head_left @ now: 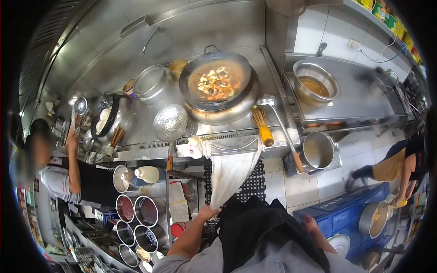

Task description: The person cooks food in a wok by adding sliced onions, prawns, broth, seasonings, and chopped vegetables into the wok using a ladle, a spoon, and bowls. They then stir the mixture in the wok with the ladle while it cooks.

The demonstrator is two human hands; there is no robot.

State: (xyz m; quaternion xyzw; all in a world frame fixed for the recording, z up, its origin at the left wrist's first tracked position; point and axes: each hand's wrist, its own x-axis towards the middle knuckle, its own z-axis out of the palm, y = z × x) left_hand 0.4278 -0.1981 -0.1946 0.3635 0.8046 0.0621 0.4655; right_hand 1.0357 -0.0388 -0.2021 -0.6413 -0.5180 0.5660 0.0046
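One steel counter [145, 120], white cloth [234, 170] in front, black mat [250, 182], tiled floor [300, 189].

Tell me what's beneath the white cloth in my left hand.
A black perforated mat shows on both sides of the white cloth; whatever lies directly beneath the cloth is covered.

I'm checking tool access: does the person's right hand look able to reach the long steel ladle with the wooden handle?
Probably yes: the ladle sticks out past the steel stove, its wooden handle toward the right hand, with nothing visible blocking the way.
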